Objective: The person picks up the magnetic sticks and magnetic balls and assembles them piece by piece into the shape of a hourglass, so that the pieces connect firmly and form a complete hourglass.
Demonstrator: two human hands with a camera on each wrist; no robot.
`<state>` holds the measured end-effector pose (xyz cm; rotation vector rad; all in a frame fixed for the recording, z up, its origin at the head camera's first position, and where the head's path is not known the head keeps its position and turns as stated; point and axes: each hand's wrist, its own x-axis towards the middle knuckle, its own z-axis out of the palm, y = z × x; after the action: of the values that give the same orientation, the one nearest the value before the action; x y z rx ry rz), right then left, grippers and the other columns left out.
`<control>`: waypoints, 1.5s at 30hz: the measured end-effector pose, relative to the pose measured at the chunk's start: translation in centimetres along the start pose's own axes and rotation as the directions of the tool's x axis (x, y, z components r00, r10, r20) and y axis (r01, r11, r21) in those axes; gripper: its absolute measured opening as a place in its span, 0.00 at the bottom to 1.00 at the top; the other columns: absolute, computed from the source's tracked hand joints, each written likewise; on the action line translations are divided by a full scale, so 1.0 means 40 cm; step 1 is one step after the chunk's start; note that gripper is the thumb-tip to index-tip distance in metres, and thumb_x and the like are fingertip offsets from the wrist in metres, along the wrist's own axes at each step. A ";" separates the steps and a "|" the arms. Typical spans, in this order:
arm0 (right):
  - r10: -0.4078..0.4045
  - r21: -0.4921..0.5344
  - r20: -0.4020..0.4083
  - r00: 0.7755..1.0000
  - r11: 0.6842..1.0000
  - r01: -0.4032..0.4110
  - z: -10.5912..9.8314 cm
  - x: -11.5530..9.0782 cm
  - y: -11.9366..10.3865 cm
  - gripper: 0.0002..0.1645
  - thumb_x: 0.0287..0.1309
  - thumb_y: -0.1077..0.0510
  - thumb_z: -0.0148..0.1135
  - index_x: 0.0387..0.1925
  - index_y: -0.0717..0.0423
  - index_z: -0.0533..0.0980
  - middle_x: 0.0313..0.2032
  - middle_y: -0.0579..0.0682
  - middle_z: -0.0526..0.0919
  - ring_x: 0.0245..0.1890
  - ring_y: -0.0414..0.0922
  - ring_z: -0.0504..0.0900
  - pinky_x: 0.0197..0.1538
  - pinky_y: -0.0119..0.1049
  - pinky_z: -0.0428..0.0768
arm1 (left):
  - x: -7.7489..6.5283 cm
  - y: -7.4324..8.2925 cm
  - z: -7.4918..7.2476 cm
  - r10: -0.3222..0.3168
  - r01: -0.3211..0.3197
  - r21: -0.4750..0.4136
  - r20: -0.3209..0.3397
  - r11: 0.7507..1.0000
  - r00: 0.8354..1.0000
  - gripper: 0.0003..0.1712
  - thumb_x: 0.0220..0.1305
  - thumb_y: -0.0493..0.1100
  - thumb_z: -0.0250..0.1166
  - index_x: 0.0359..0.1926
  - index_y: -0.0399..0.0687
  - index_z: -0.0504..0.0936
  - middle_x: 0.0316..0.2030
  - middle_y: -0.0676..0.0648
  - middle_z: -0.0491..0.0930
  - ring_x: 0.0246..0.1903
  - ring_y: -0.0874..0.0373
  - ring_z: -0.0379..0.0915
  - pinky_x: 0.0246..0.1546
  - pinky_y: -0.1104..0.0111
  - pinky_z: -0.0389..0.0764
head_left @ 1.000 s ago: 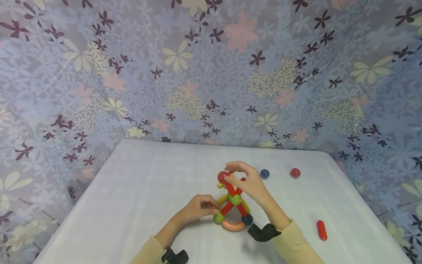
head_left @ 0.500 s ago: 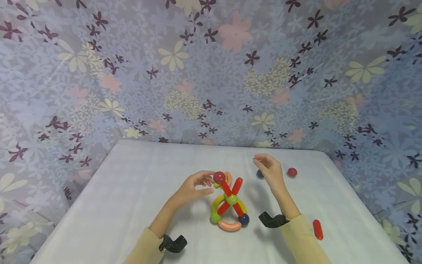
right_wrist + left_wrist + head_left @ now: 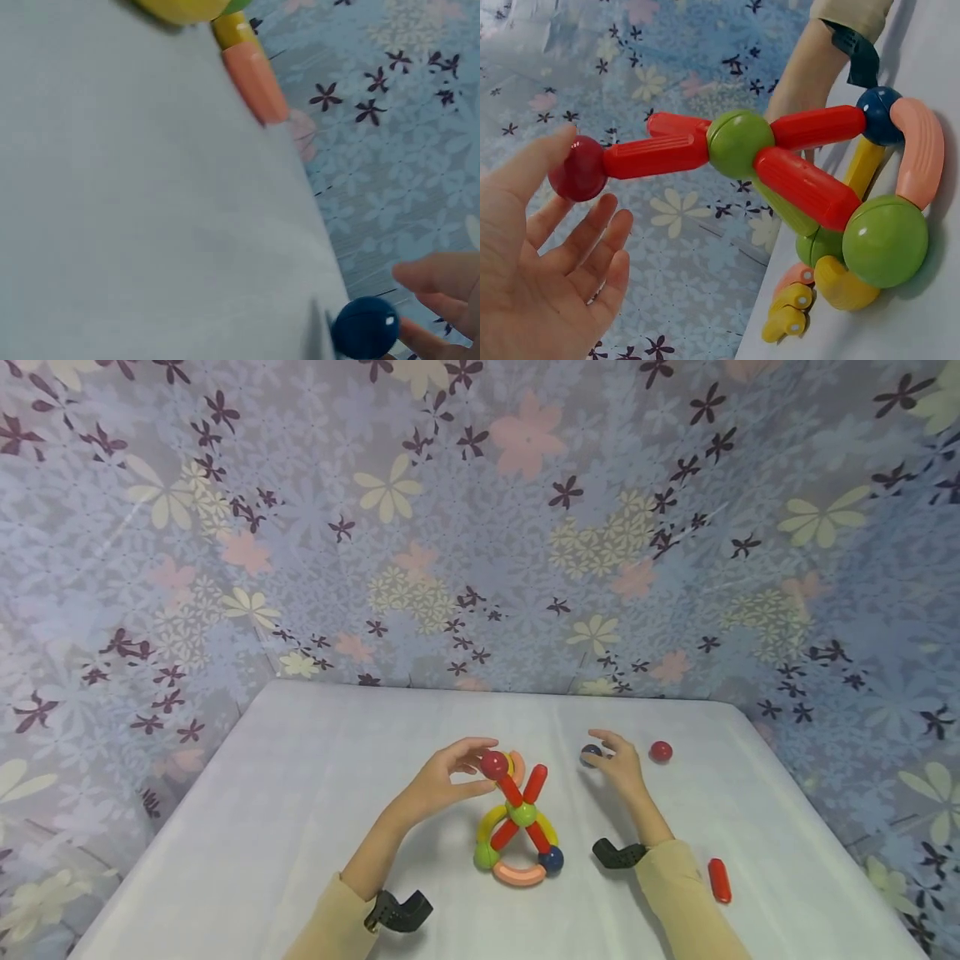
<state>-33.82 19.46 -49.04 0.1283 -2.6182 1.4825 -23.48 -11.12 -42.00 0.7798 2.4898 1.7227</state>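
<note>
A toy of magnetic rods and balls (image 3: 522, 814) stands on the table, with red rods (image 3: 810, 187) crossing at a green ball (image 3: 740, 142). Its base has green and blue balls joined by curved pieces in yellow and peach. At its upper left end sits a red ball (image 3: 579, 169), which my left hand (image 3: 442, 781) pinches between thumb and fingers. My right hand (image 3: 622, 768) is at a loose blue ball (image 3: 365, 328) behind the toy on the right. Its thumb and index finger are spread around that ball, and one finger reaches its side in the right wrist view.
A loose red ball (image 3: 661, 752) lies to the right of the blue one. Nearer the front right is a loose red rod (image 3: 719, 881). Small yellow and peach curved pieces (image 3: 787, 300) lie behind the toy. A flowered cloth hangs beyond the table's back edge.
My right hand has left the toy's red ball and moved right to the loose blue ball. My left hand has risen from the green base ball to the red ball at the top.
</note>
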 end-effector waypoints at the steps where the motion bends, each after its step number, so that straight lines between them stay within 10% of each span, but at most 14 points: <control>1: -0.001 0.007 0.005 1.000 1.000 0.001 0.004 0.001 0.006 0.28 0.55 0.65 0.62 0.58 0.67 0.70 0.62 0.67 0.70 0.63 0.64 0.68 0.65 0.55 0.69 | 0.000 0.001 0.000 -0.004 0.004 -0.003 -0.002 1.000 1.000 0.30 0.58 0.41 0.67 0.61 0.45 0.71 0.52 0.43 0.79 0.48 0.52 0.76 0.57 0.52 0.75; 13: 0.054 0.041 -0.028 0.998 0.998 -0.053 0.030 0.015 -0.016 0.24 0.57 0.61 0.62 0.55 0.66 0.73 0.54 0.67 0.77 0.53 0.60 0.77 0.55 0.46 0.78 | 0.000 0.004 -0.019 -0.044 0.045 0.028 -0.016 0.999 0.999 0.26 0.62 0.43 0.64 0.61 0.45 0.72 0.48 0.44 0.81 0.47 0.53 0.76 0.54 0.59 0.78; 19: -0.019 0.157 0.154 0.988 0.988 -0.006 0.000 -0.013 -0.189 0.28 0.57 0.55 0.64 0.58 0.60 0.72 0.58 0.60 0.75 0.55 0.52 0.74 0.60 0.49 0.74 | 0.008 0.005 -0.034 -0.100 0.101 -0.074 0.005 0.992 0.995 0.24 0.68 0.46 0.57 0.63 0.46 0.70 0.55 0.41 0.77 0.54 0.48 0.75 0.56 0.58 0.78; 25: -0.202 0.237 0.336 0.920 0.963 0.125 -0.014 -0.070 -0.292 0.26 0.55 0.60 0.65 0.56 0.62 0.72 0.56 0.61 0.75 0.47 0.42 0.77 0.51 0.36 0.81 | 0.012 0.008 -0.033 -0.132 0.134 -0.141 0.018 0.981 0.991 0.25 0.68 0.47 0.57 0.63 0.44 0.71 0.58 0.39 0.76 0.56 0.48 0.74 0.59 0.53 0.75; 45: -0.308 0.300 0.401 0.863 0.934 0.194 -0.009 -0.075 -0.293 0.21 0.65 0.56 0.56 0.56 0.62 0.72 0.56 0.63 0.75 0.45 0.35 0.78 0.47 0.31 0.79 | 0.005 0.003 -0.052 -0.150 0.154 -0.128 0.040 0.980 0.988 0.22 0.67 0.46 0.59 0.59 0.43 0.73 0.52 0.39 0.79 0.51 0.52 0.77 0.56 0.60 0.78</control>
<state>-29.21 13.79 -39.39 0.9052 -2.5674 1.8526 -24.20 -12.81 -41.02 0.5842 2.3213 1.7849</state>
